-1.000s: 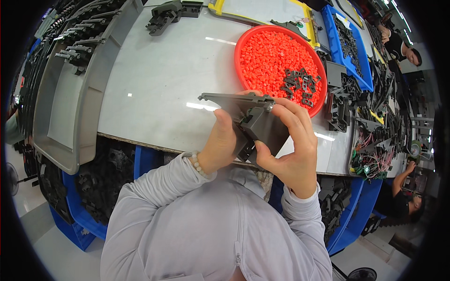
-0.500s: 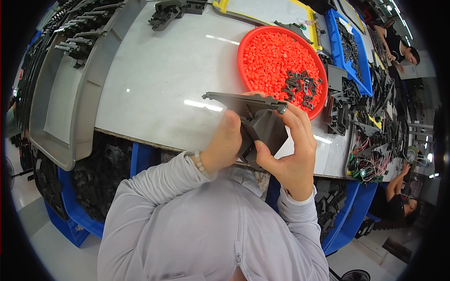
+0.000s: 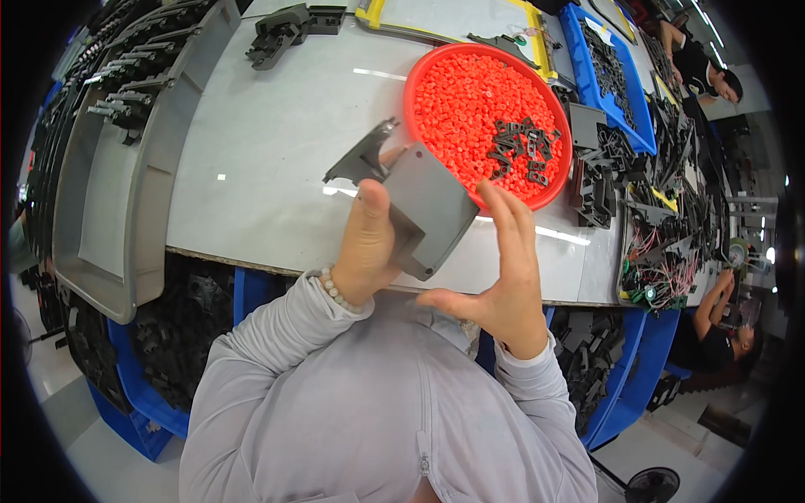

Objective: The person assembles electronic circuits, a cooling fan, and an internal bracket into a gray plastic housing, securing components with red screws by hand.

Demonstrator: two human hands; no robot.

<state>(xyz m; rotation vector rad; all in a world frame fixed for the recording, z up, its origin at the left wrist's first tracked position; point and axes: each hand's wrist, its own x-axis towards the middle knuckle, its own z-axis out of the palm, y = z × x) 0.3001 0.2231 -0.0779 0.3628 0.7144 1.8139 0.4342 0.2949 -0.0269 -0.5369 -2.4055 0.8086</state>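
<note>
A grey plastic part [image 3: 423, 210], seemingly light and stiff, is being gripped above the counter [image 3: 268, 168] by the left hand [image 3: 369, 243]; the right hand [image 3: 503, 277] is being held open beside it.

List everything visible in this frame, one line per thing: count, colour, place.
moulded plastic part: one, dark grey, held over the table's near edge
round bowl: one, red, holding orange pellets and small dark clips
table: one, pale grey
long tray: one, grey, at left, black parts along its far end
bins: several, blue, far right and under the table
wire bundle: one, mixed colours, right
other people: two, right edge
left hand: grips the part
right hand: fingers spread, beside the part
</note>
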